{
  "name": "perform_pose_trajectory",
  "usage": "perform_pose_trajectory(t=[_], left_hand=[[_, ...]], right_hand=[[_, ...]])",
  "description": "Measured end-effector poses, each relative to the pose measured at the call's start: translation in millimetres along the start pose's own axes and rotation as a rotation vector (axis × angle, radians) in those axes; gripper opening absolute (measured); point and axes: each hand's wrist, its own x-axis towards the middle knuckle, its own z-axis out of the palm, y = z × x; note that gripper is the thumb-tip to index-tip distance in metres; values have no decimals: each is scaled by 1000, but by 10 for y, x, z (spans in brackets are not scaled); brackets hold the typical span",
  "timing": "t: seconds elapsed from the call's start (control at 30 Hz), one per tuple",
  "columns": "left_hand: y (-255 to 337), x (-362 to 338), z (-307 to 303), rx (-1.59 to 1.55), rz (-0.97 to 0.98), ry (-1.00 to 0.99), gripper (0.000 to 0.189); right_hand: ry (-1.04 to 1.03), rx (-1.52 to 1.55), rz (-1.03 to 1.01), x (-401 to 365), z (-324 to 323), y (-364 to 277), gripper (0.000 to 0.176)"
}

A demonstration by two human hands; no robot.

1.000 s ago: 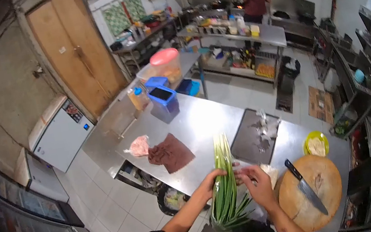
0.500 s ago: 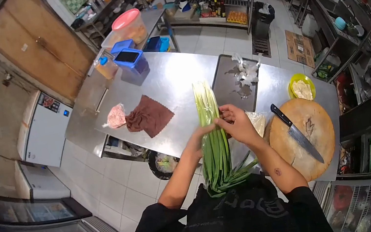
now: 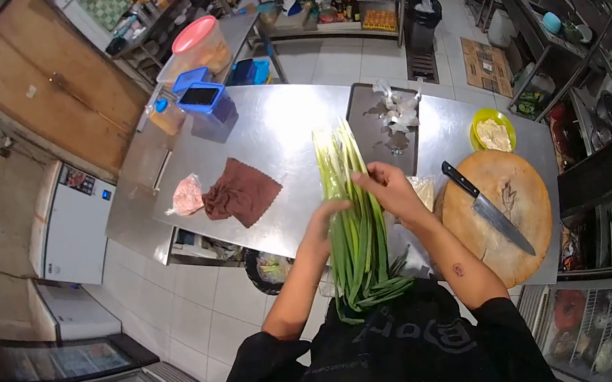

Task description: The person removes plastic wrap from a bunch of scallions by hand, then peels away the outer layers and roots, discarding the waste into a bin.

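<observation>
A long bunch of spring onions lies in front of me, its white ends toward the table and its green leaves hanging down to my shirt. Clear, shiny plastic seems to cover part of the pale end. My left hand grips the bunch from the left, thumb across the stalks and other fingers mostly hidden. From the right, my right hand holds the stalks' edge with its thumb on top. To the right, a large kitchen knife rests on a round wooden chopping board.
On the steel table are a brown cloth, a bag of pinkish food and a dark tray with plastic bags. A yellow-green bowl sits behind the board. Blue containers stand far left. A bin is below the edge.
The stalks have spread wider apart, and some on the right have separated from the rest. My right hand has shifted slightly right and its fingers have opened a little. The view has tilted slightly.
</observation>
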Motion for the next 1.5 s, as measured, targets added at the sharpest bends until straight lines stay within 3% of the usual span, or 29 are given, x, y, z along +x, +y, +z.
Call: perform_pose_trajectory(t=[0.07,0.17,0.7,0.9,1.2,1.3,1.37,1.4,1.47,1.5], left_hand=[[175,-139,261,-117,-126,-41,42],[313,-263,490,-235,-173,-44,40],[324,-193,420,-287,-234,-69,46],[342,-209,507,-269,-212,-83,39],[280,-118,492,-267,-212,-49,29],[299,-192,552,-234,-219,-106,29],[357,-368,752,121,-12,98,30],[333,-306,668,120,-15,100,30],[293,-99,446,-229,-271,-63,31],[295,-98,459,-229,-275,-61,31]], right_hand=[[-45,-72,-174,26,13,89,22],[-14,-71,-225,111,-32,206,24],[-99,-7,-66,229,-180,251,25],[-60,55,-93,197,-133,246,24],[48,-86,-153,220,-106,332,22],[67,-75,-125,211,-114,329,23],[20,-73,-84,221,-161,316,18],[21,-105,-125,228,-177,333,18],[12,-60,-79,193,-185,264,18],[3,-16,-35,165,-190,218,18]])
